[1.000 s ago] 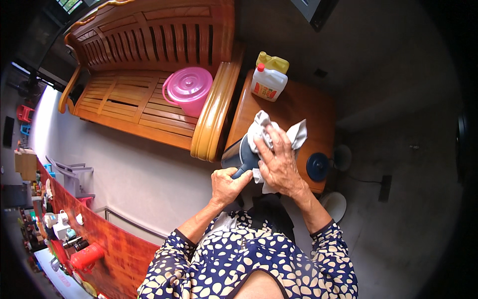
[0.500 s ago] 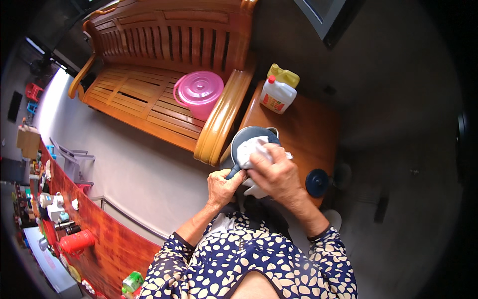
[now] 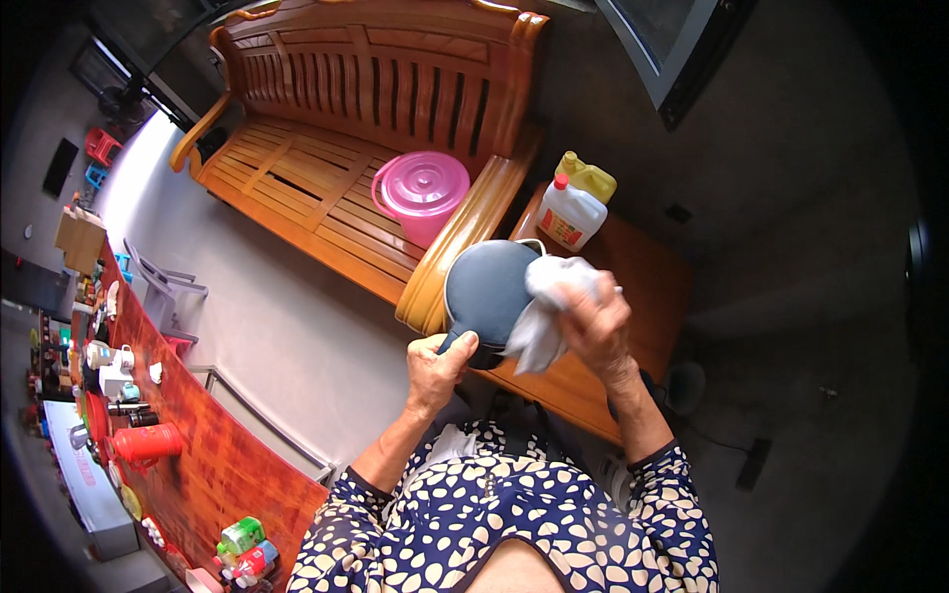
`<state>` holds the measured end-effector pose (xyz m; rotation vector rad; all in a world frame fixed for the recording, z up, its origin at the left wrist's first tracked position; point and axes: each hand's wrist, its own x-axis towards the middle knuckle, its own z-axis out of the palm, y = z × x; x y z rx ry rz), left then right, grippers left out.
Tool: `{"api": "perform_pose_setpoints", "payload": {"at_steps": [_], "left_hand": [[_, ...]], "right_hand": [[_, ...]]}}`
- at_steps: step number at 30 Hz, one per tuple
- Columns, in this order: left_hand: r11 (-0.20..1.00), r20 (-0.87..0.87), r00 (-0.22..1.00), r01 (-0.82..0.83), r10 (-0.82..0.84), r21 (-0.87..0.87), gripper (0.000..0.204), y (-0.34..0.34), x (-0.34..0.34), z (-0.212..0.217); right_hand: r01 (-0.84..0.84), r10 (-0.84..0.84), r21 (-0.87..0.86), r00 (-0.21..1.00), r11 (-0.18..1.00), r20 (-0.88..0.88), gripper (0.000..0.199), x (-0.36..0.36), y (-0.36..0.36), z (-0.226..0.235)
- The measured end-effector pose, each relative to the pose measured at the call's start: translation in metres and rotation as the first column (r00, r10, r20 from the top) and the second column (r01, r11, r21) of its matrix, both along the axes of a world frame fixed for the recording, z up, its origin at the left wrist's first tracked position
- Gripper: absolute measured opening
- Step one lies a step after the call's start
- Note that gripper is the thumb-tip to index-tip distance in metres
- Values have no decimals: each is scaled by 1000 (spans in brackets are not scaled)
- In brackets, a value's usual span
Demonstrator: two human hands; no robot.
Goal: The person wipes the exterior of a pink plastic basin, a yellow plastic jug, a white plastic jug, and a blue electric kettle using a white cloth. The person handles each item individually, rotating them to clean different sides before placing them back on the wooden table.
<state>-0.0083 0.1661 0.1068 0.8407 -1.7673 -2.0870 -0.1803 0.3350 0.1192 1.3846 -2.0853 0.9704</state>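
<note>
My left hand (image 3: 437,374) is closed around the short handle of a blue-grey pan (image 3: 486,289), with the thumb on top. The pan's round face, edged by a pale rim, is turned up toward me. In my right hand (image 3: 598,321) a crumpled white cloth (image 3: 544,321) is bunched, its loose end hanging down. The cloth lies against or just over the pan's right edge; I cannot tell whether it touches. Part of that edge is hidden behind it.
Beyond my hands is a low brown wooden table (image 3: 643,287) with a white jug (image 3: 573,212) and a yellow jug (image 3: 590,178). A lidded pink bucket (image 3: 425,193) sits on a wooden bench (image 3: 297,188). At left, a red-brown table (image 3: 222,450) holds a red thermos (image 3: 148,442) and bottles (image 3: 240,535).
The cloth and my right hand have moved right, off the pan's middle to its edge. The pan's face is now tilted more toward me, and the whole view has shifted.
</note>
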Motion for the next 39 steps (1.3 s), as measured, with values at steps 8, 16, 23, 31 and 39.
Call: {"api": "perform_pose_setpoints", "payload": {"at_steps": [8, 16, 23, 31, 39], "left_hand": [[1000, -10, 1000, -8, 7, -18, 39, -11, 4, 18], [902, 25, 999, 35, -27, -430, 35, -61, 9, -22], [801, -3, 1000, 9, -13, -599, 42, -92, 3, -55], [706, -30, 998, 17, -54, -708, 40, -113, -2, -83], [687, -27, 997, 28, -68, -726, 36, -131, -10, -107]], "right_hand": [[13, -11, -58, 999, 998, 35, 33, 52, -52, 27], [134, -64, -107, 867, 985, 493, 32, 21, -100, -13], [156, -113, -37, 845, 987, 523, 37, 35, -122, -57], [180, -209, 107, 867, 978, 453, 43, 46, -135, -83], [80, -141, 178, 922, 981, 361, 42, 69, -157, -81]]}}
